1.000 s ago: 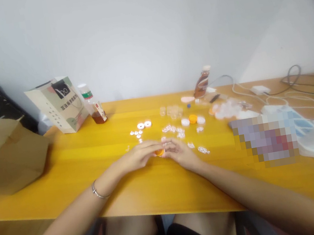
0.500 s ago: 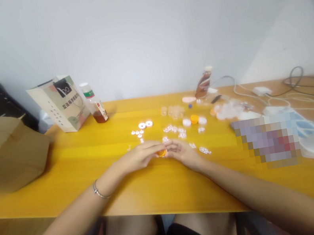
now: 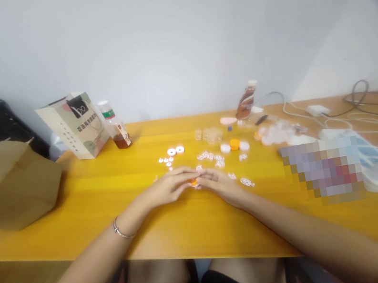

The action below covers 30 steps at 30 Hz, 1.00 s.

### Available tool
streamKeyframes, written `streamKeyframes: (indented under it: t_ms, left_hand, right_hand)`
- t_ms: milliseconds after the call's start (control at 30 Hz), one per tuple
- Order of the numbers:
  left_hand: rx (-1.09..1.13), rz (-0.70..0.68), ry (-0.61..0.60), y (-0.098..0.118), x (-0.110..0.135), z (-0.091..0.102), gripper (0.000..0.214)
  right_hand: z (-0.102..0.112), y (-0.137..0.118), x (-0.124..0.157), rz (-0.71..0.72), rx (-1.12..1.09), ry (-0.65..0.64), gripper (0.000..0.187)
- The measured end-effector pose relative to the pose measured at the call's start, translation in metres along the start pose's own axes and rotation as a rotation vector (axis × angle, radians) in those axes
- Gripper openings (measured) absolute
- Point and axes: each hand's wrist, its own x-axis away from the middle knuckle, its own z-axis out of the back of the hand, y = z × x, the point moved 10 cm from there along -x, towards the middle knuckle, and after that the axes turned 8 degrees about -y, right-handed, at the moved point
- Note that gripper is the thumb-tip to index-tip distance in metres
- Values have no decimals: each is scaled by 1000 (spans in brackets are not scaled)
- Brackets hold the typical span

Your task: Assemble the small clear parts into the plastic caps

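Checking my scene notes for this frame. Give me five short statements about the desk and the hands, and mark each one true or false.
1. The left hand and right hand pinch a small orange piece between their fingertips. True.
2. The bracelet is on the right wrist. False: it circles the left wrist.
3. The small bottle beside the printed paper bag stands upright. True.
4. The orange cap farther back lies alone. False: a white cap lies on each side of it.
5. The brown paper bag lies at the right end of the table. False: it is at the left end; cables lie at the right.
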Motion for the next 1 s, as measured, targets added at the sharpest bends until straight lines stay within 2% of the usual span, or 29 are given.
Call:
streamKeyframes:
  t_ms: [167, 267, 433, 567, 667, 767, 867, 1000]
  left_hand:
    - [-2, 101, 91, -9, -1, -1, 32]
    - [-29, 140, 111, -12, -1, -3, 30]
    - [-66, 115, 90, -5, -1, -4, 28]
    - [-76, 119, 60, -7, -1, -8, 29]
    - [-82, 134, 16, -11, -1, -17, 28]
    - [-74, 175, -33, -16, -1, -25, 29]
    - [-78, 182, -66, -16, -1, -29, 24]
    - [-88, 147, -83, -14, -3, -32, 18]
  right_hand:
    - [3, 1, -1, 23, -91, 30, 22]
    - [5, 0, 0, 28, -69, 62, 25]
    - [0, -9, 5, 55, 137, 54, 27]
    - [5, -20, 6, 78, 408, 64, 25]
    - [27, -37, 7, 117, 585, 205, 21]
    - [63, -57, 11, 137, 712, 423, 20]
    - [97, -70, 16, 90, 883, 579, 17]
    - [126, -70, 19, -97, 1243, 594, 18]
